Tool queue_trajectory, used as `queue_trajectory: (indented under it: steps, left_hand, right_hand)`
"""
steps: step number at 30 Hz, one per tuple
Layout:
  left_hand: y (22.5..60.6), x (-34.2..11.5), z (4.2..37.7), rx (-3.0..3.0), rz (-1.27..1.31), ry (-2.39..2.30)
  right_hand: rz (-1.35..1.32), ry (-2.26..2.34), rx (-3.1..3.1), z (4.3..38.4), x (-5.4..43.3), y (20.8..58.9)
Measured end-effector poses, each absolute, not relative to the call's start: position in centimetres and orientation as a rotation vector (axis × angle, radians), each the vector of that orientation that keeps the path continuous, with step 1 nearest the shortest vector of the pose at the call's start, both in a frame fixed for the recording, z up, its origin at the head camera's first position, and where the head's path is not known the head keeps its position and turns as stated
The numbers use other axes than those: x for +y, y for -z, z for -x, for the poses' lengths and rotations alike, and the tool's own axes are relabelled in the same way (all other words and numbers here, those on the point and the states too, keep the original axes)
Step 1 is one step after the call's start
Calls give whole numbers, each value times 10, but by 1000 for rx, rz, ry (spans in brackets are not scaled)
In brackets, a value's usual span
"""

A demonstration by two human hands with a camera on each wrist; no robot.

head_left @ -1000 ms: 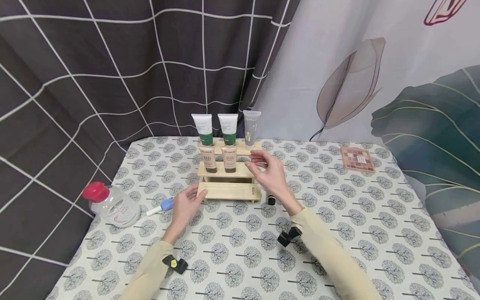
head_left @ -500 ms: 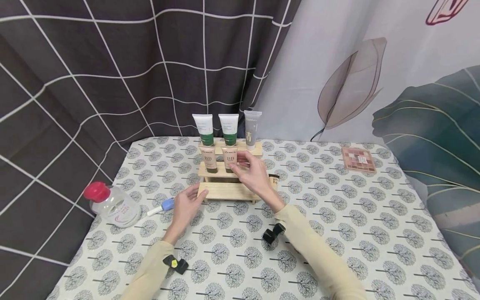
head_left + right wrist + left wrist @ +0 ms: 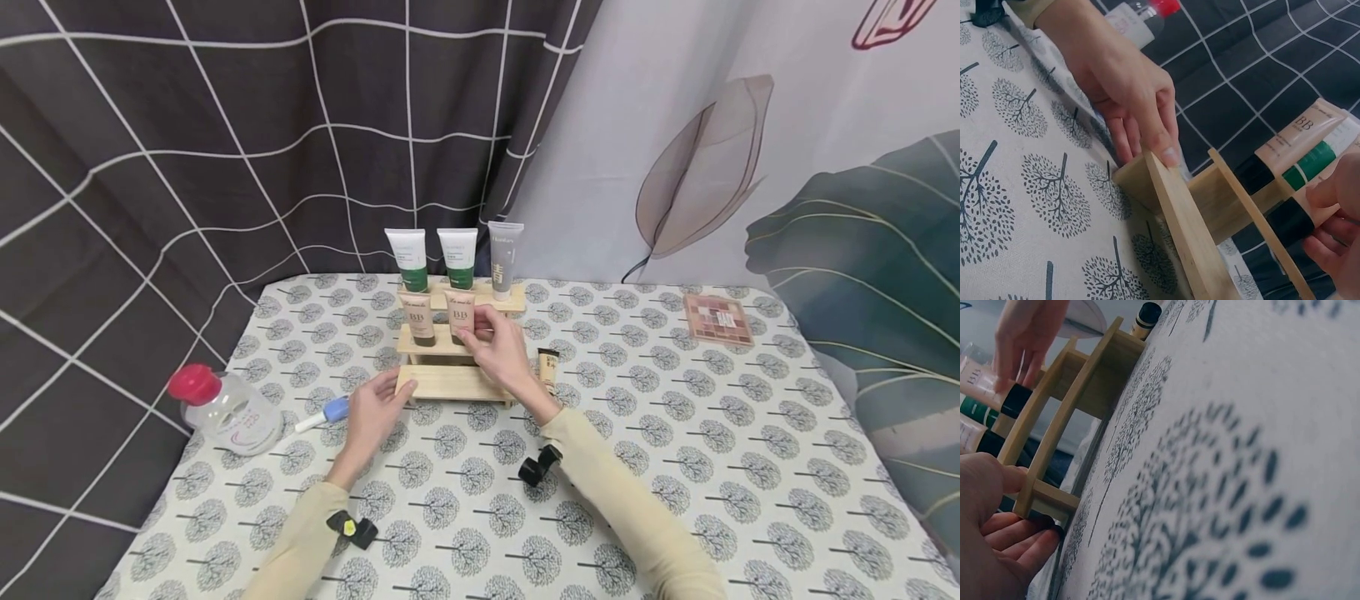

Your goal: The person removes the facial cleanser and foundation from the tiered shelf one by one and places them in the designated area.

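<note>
The right hand pinches the right BB tube on the wooden stand, blocking the bottom tier's right end. Left wrist view shows the left hand gripping that tier, fingers beneath, partly hidden in head view.

Head view bright, evenly lit; wrist views dim, bluish.
</note>
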State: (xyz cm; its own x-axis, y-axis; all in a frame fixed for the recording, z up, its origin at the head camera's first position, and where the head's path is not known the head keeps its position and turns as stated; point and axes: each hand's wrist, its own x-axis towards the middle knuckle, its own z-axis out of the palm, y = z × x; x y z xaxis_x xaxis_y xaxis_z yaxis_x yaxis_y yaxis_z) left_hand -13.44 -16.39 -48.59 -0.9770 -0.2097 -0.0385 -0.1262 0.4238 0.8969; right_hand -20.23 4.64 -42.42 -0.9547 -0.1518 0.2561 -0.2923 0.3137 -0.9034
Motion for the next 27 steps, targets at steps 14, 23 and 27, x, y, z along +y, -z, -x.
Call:
queue_trajectory:
  steps: [14,23,27]
  left_hand:
    - [488,-164,135,-2573,-283,1603]
    - [486,-164,133,-2556,-274,1641]
    - [486,-164,133,-2558,-273,1641]
  right_hand:
    - [-339,-1713,-2472,194,64,421]
    - [-344,-1681,-2449,190,85,419]
    - [-348,-1652,-2424,189,94,419]
